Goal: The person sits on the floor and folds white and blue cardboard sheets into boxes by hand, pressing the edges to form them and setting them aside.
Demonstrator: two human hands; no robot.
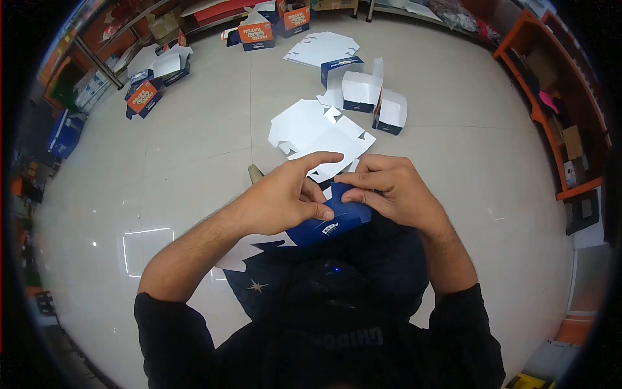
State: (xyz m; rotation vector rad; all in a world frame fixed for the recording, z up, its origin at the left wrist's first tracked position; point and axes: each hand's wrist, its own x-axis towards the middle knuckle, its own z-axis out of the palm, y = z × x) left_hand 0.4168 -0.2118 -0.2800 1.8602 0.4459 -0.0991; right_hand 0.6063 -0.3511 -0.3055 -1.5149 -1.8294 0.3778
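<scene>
A partly folded cardboard box [346, 219], dark blue outside and white inside, is in front of my body. My left hand [285, 193] has its thumb pressed on the blue face and its index finger stretched out above. The other left fingers curl at the box's edge. With thumb and fingers, my right hand [392, 191] pinches a blue flap at the top right. A white-sided part of the cardboard sticks out below my left forearm. Just beyond my hands, flat white box blanks [317, 133] lie on the floor.
Folded open boxes [358, 89] stand past the blanks, with more flat white sheets [322, 48] behind. Blue and orange boxes [144, 97] sit at the far left, others [256, 34] at the back. An orange shelf [528, 107] stands right, a blue bin [65, 134] left.
</scene>
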